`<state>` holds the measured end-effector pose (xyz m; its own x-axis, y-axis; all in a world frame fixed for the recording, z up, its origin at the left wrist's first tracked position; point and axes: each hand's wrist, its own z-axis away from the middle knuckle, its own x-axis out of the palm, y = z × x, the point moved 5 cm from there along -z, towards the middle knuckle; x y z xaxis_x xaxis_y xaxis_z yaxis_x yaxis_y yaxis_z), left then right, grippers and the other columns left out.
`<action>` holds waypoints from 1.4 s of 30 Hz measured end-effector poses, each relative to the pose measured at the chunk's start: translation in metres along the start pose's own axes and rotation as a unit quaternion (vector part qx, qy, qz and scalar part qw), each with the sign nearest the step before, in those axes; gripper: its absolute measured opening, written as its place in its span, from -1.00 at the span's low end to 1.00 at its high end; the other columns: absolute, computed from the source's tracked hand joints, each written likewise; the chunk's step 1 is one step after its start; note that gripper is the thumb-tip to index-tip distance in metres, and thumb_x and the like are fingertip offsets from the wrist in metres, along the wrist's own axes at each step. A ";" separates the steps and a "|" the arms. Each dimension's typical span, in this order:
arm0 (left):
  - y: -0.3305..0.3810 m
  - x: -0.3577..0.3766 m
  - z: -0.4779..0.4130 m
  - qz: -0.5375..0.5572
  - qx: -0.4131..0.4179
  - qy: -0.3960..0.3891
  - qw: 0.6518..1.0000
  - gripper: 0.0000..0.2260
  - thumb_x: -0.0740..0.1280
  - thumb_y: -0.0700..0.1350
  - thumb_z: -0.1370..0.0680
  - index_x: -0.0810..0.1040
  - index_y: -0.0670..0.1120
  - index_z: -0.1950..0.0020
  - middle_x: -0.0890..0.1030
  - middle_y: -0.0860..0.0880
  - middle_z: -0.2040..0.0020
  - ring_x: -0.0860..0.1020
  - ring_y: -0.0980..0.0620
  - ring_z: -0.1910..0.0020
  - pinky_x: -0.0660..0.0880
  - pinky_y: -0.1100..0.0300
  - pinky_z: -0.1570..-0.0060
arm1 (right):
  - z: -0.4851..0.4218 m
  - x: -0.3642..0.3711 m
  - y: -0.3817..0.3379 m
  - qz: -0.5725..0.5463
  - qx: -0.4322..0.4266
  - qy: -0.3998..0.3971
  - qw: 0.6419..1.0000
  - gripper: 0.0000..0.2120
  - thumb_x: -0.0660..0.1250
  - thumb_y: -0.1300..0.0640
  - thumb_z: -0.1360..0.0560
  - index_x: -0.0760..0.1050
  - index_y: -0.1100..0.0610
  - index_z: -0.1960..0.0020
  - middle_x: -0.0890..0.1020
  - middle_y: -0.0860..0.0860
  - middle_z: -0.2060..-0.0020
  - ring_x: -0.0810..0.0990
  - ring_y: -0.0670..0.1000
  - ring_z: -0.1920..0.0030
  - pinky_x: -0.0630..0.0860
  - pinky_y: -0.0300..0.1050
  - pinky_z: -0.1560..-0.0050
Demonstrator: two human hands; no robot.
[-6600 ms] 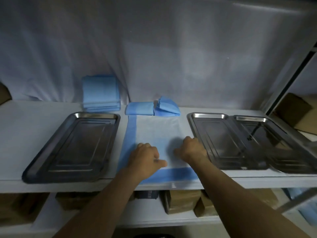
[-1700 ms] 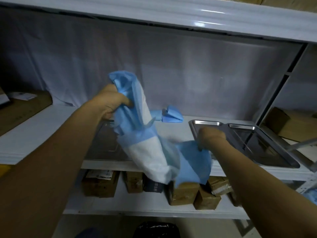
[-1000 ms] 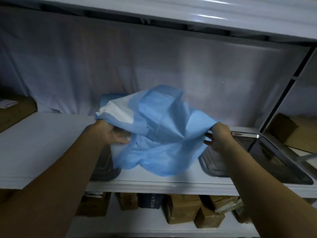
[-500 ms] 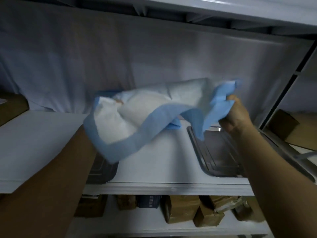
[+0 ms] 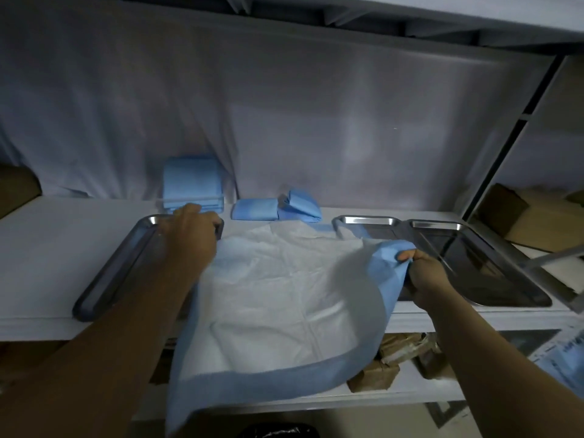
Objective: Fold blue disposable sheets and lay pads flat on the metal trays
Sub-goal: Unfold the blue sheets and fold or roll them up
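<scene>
A large pad, white in the middle with a blue border, lies spread over the shelf between the trays, its near edge hanging over the shelf front. My left hand holds its far left corner above the left metal tray; its fingertips are hidden. My right hand pinches the pad's right blue edge over the inner of two overlapping right trays. The outer right tray lies bare.
A stack of folded blue sheets leans against the white back cloth. Two small folded blue pieces lie behind the pad. Cardboard boxes sit on the lower shelf. A metal upright stands at right.
The pad was lifted off the shelf, shaken and turned in the air, and has now come down spread white side up. Both hands dropped from chest height to the shelf.
</scene>
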<state>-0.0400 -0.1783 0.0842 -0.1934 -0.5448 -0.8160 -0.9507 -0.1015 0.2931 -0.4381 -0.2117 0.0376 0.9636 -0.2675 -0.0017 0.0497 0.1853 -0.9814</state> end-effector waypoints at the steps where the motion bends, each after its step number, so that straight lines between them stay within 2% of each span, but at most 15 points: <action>1: 0.008 -0.002 -0.002 0.009 -0.020 -0.021 1.000 -0.72 0.23 -0.32 -0.38 0.66 -0.17 0.01 0.59 -0.23 -0.03 0.54 -0.27 -0.07 0.45 -0.08 -0.12 | -0.001 0.000 0.000 -0.030 -0.002 -0.009 1.000 -0.51 0.08 0.41 -0.51 0.54 0.09 0.46 0.59 0.14 0.37 0.51 0.11 0.34 0.47 -0.13 0.33; 4: 0.046 0.014 0.001 0.053 -0.035 -0.139 0.988 -0.71 0.18 -0.30 -0.55 0.55 -0.18 -0.23 0.54 -0.20 -0.24 0.48 -0.19 -0.24 0.36 0.05 -0.26 | 0.008 0.008 -0.005 -0.157 0.045 -0.040 0.986 -0.88 0.33 0.28 -0.34 0.59 0.17 0.15 0.66 0.10 0.22 0.58 0.13 0.21 0.52 -0.04 -0.01; 5: 0.065 0.025 0.011 0.050 -0.014 -0.198 0.979 -0.70 0.12 -0.26 -0.60 0.51 -0.19 -0.28 0.52 -0.19 -0.28 0.46 -0.17 -0.27 0.35 0.07 -0.28 | 0.009 0.010 -0.006 -0.190 0.060 -0.046 0.979 -0.78 0.38 0.21 -0.27 0.58 0.19 0.09 0.63 0.12 0.13 0.57 0.14 0.14 0.47 0.00 -0.13; 8: 0.095 0.076 0.063 0.006 0.016 -0.377 0.926 -0.58 0.09 0.00 -0.64 0.27 -0.10 -0.47 0.24 -0.14 -0.50 0.24 -0.12 -0.46 0.21 -0.02 -0.41 | 0.015 0.018 -0.013 -0.184 0.058 -0.038 0.980 -0.85 0.34 0.05 -0.41 0.54 0.14 0.20 0.60 0.14 0.16 0.55 0.12 0.19 0.48 0.02 -0.07; 10: 0.095 0.103 0.087 -0.017 -0.002 -0.432 0.902 -0.45 0.06 0.17 -0.60 0.02 0.04 -0.54 -0.07 -0.07 -0.57 -0.06 -0.13 -0.55 0.02 -0.17 -0.45 | 0.012 0.020 -0.016 -0.092 0.023 -0.001 0.996 -0.93 0.32 0.22 -0.46 0.56 0.08 0.10 0.57 0.15 0.05 0.53 0.12 0.11 0.51 0.04 -0.02; 14: 0.103 0.124 0.103 -0.055 0.041 -0.432 0.899 -0.43 0.00 0.23 -0.59 -0.12 0.14 -0.54 -0.25 -0.04 -0.56 -0.28 -0.14 -0.52 -0.16 -0.22 -0.45 | 0.004 0.041 -0.043 -0.050 -0.061 -0.018 0.997 -0.45 0.19 0.47 -0.44 0.49 0.00 -0.29 0.52 0.13 -0.16 0.50 0.11 0.02 0.50 -0.04 -0.07; 19: 0.117 0.138 0.087 0.074 0.105 -0.429 0.894 -0.57 0.14 0.04 -0.60 0.25 0.05 -0.47 0.15 -0.04 -0.53 0.07 -0.18 -0.51 0.07 -0.18 -0.44 | 0.039 0.121 -0.082 0.019 -0.176 -0.199 0.964 -0.33 0.08 0.58 -0.35 0.46 0.07 -0.32 0.57 0.04 -0.04 0.48 0.00 0.15 0.41 -0.30 0.18; 21: 0.109 0.125 0.077 0.316 -0.041 -0.359 0.877 -0.73 0.17 -0.18 -0.60 0.48 -0.15 -0.27 0.48 -0.17 -0.27 0.43 -0.14 -0.30 0.40 0.04 -0.23 | 0.058 0.150 -0.071 0.086 -0.178 -0.276 0.940 -0.34 0.07 0.59 -0.34 0.48 0.07 -0.27 0.58 0.02 0.01 0.52 -0.09 0.21 0.43 -0.35 0.21; 23: 0.078 0.106 0.066 0.552 -0.252 -0.250 0.754 -0.75 0.13 -0.13 -0.63 0.51 -0.16 -0.20 0.54 -0.26 -0.18 0.52 -0.12 -0.11 0.46 0.09 -0.03 | 0.072 0.167 -0.050 0.133 -0.159 -0.337 0.918 -0.36 0.05 0.60 -0.34 0.51 0.14 -0.26 0.59 0.03 0.01 0.56 -0.21 0.30 0.46 -0.43 0.25; 25: 0.041 0.098 0.059 0.684 -0.374 -0.211 0.590 -0.50 0.02 0.17 -0.61 0.43 -0.15 -0.33 0.45 -0.29 -0.32 0.50 -0.24 -0.20 0.41 -0.10 -0.20 | 0.083 0.178 -0.026 0.173 -0.132 -0.388 0.896 -0.39 0.03 0.61 -0.34 0.51 0.24 -0.25 0.62 0.04 0.08 0.57 -0.22 0.30 0.44 -0.44 0.27; 29: 0.032 0.071 0.060 0.755 -0.255 -0.405 0.447 -0.25 0.14 0.40 -0.44 0.45 -0.19 -0.33 0.62 -0.27 -0.10 0.60 -0.20 -0.05 0.51 -0.02 -0.06 | 0.102 0.193 0.018 0.295 -0.076 -0.466 0.831 -0.52 0.12 0.51 -0.41 0.58 0.21 -0.20 0.64 -0.07 0.00 0.55 -0.14 -0.02 0.44 -0.44 -0.02; 32: 0.037 0.076 0.064 0.689 -0.231 -0.410 0.551 -0.40 0.33 0.26 -0.40 0.48 -0.33 0.11 0.53 -0.30 0.31 0.53 -0.18 0.23 0.46 0.05 0.05 | 0.104 0.190 0.033 0.351 -0.015 -0.487 0.800 -0.80 0.33 0.15 -0.43 0.66 0.14 0.01 0.63 -0.05 0.06 0.52 -0.13 0.02 0.46 -0.31 0.00; 35: 0.011 0.077 0.055 0.527 -0.291 -0.261 0.754 -0.70 0.45 -0.06 -0.40 0.57 -0.28 0.05 0.60 -0.25 0.15 0.58 -0.13 0.18 0.49 -0.10 0.00 | 0.079 0.176 0.028 0.305 -0.003 -0.361 0.881 -0.70 0.24 0.01 -0.51 0.57 0.13 0.30 0.64 0.04 0.23 0.56 -0.04 0.17 0.45 -0.18 0.13; 38: -0.001 0.071 0.052 0.475 -0.346 -0.223 0.778 -0.59 0.46 -0.20 -0.39 0.52 -0.35 -0.17 0.54 -0.25 0.00 0.52 -0.14 0.03 0.47 -0.04 -0.04 | 0.033 0.137 0.018 0.458 -0.125 -0.087 0.876 -0.77 0.25 0.06 -0.53 0.56 0.21 -0.01 0.62 0.15 0.03 0.58 0.16 -0.02 0.46 -0.09 0.01; 42: 0.004 0.065 0.054 0.419 -0.348 -0.230 0.807 -0.64 0.36 -0.27 -0.50 0.46 -0.31 -0.27 0.55 -0.24 -0.13 0.48 -0.04 0.01 0.46 0.12 0.04 | 0.018 0.120 0.045 0.527 -0.027 -0.069 0.847 -0.61 0.28 0.02 -0.50 0.42 0.25 -0.21 0.50 0.19 -0.23 0.49 0.21 -0.25 0.44 -0.04 -0.17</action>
<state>-0.0695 -0.1691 0.0058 -0.9189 -0.3142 -0.2385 -0.1047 -0.3886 0.9154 -0.3157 -0.2189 -0.0032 0.4867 0.1333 -0.8633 -0.8654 0.2084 -0.4557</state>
